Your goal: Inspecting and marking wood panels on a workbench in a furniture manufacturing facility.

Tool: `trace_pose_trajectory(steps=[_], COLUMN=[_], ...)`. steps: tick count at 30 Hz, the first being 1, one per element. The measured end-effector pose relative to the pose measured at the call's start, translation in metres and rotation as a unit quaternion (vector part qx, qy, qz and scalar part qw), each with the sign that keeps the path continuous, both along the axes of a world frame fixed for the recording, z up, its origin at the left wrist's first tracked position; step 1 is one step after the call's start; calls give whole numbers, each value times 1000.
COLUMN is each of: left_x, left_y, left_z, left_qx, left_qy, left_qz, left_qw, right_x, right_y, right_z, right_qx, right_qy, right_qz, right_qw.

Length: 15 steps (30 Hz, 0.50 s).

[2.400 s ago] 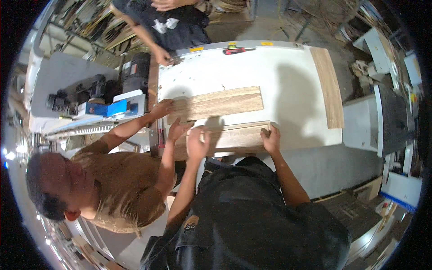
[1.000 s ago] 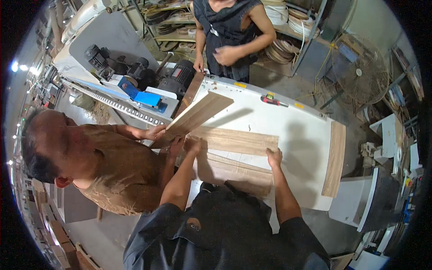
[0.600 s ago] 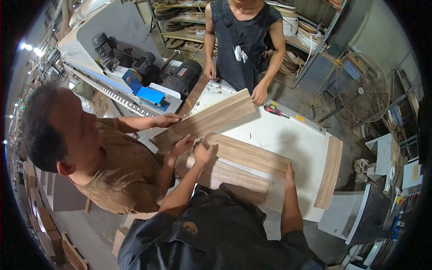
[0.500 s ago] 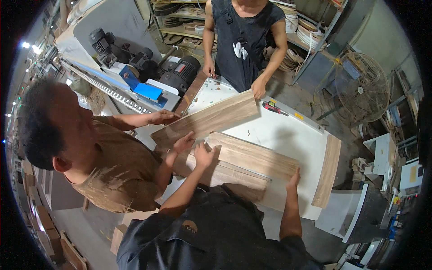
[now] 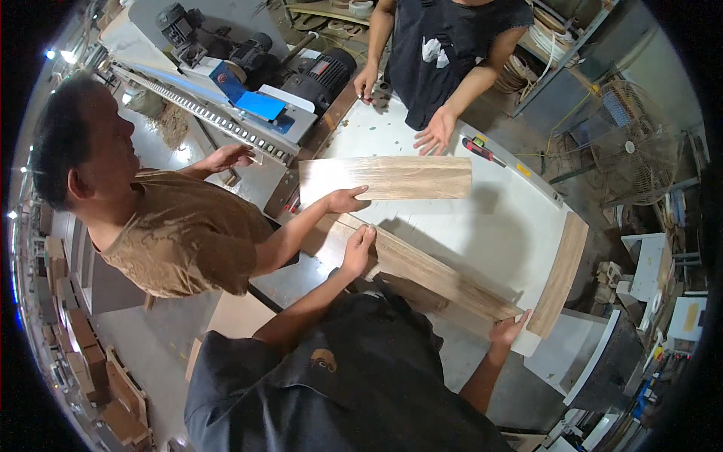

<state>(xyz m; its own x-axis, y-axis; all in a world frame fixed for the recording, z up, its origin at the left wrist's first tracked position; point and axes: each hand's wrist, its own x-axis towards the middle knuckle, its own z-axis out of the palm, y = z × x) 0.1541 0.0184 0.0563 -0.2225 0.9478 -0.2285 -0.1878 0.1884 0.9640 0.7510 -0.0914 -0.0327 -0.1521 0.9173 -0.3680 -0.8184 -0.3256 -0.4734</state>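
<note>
Labels and lettering: two yellow labels (image 5: 524,170) marked the rail of the white table (image 5: 527,233), and one round emblem (image 5: 324,360) sat on the wearer's dark shirt (image 5: 376,377); any lettering was too small to tell.

Changes: half a second earlier, the far co-worker's hand (image 5: 437,134) gripped an end of the upper board (image 5: 388,178); it now stood open, just apart from it. The near co-worker's farther hand (image 5: 230,157) had also left that board, while the nearer one (image 5: 346,200) kept hold of its lower edge. The wearer's plank (image 5: 444,270) had shifted rightward and toward the body.

Grip: the left hand (image 5: 358,250) was closed on the plank's left end and the right hand (image 5: 510,329) on its right end; the plank slanted along the table's near side.

Count: four wood-grain pieces were visible, namely the plank, the upper board, a partly hidden near board (image 5: 413,292) and an end board (image 5: 559,279). There were also three dark motors (image 5: 328,73), one red-and-black tool (image 5: 483,151) and one fan (image 5: 631,147).
</note>
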Motion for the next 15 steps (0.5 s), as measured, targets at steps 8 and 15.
trace_pose_trajectory(steps=[8, 15], left_x=[-32, -38], left_y=[-12, -10], left_z=[-6, 16], left_qx=[5, 31], left_qy=[3, 5], left_qz=[12, 30], left_qw=[1000, 999], right_x=[-107, -65], right_y=[21, -6], right_z=[78, 35], right_qx=[-229, -204], right_qy=[-130, -98], right_qz=[-160, -136], right_qw=[951, 965])
